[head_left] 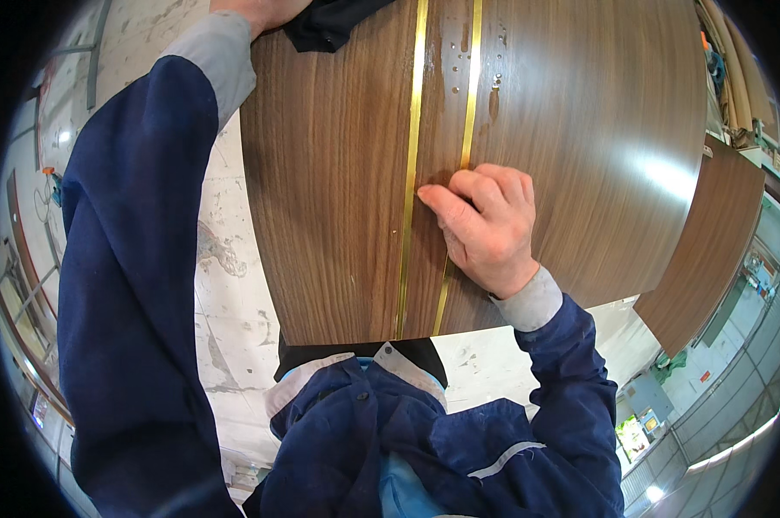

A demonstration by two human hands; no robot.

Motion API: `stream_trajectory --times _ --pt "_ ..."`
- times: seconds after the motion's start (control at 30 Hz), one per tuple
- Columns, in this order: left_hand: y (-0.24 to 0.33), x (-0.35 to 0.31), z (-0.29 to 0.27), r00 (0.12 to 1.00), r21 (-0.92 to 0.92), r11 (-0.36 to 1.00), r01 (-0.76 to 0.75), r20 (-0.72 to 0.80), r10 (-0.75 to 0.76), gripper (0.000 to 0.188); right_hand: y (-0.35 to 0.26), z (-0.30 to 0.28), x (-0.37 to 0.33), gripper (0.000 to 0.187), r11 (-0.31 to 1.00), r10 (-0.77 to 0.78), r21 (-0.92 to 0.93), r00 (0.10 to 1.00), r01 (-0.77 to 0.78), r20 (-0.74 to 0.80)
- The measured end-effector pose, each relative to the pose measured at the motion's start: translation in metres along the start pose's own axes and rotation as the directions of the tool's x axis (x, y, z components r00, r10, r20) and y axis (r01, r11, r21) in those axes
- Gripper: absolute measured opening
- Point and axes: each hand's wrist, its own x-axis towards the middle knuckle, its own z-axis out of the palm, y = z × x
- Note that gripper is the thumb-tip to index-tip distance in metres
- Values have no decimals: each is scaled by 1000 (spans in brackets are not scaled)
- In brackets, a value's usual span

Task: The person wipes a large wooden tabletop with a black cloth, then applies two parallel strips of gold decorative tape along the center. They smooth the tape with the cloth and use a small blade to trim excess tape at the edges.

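Observation:
A brown wood-grain panel lies in front of me, with two gold strips running along it, a left strip and a right strip. My right hand rests over the right strip, fingers curled in and thumb pointing toward the left strip. Whatever it may hold is hidden under the fingers. My left hand reaches to the panel's far left edge, beside a black cloth. The upper edge of the view cuts that hand off and its fingers do not show.
Wet drops and streaks dot the panel around the right strip's far part. Another brown panel stands beyond the right edge. Long brown boards are stacked at the far right. A pale, stained floor surrounds the panel.

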Motion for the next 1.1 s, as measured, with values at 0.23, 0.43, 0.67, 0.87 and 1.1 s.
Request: stream_trajectory --times 0.23,0.43,0.67,0.87,1.1 --pt "-1 0 2 1000 35 999 -12 1 12 48 -22 -6 -34 29 999 -6 51 998 2 64" --pt "16 -15 -4 1000 77 997 -25 6 24 55 4 -21 -56 26 973 231 57 957 -224 -175" --pt "168 -195 -99 664 -107 994 -1 743 81 115 28 -30 -66 20 913 316 -64 797 -404 -515" --pt "162 -145 -36 872 -70 997 -35 485 64 98 24 -24 -60 16 851 435 -28 733 -525 -523" --pt "51 146 89 990 178 980 -89 124 67 74 29 -26 -50 17 839 443 -70 753 -539 -487"
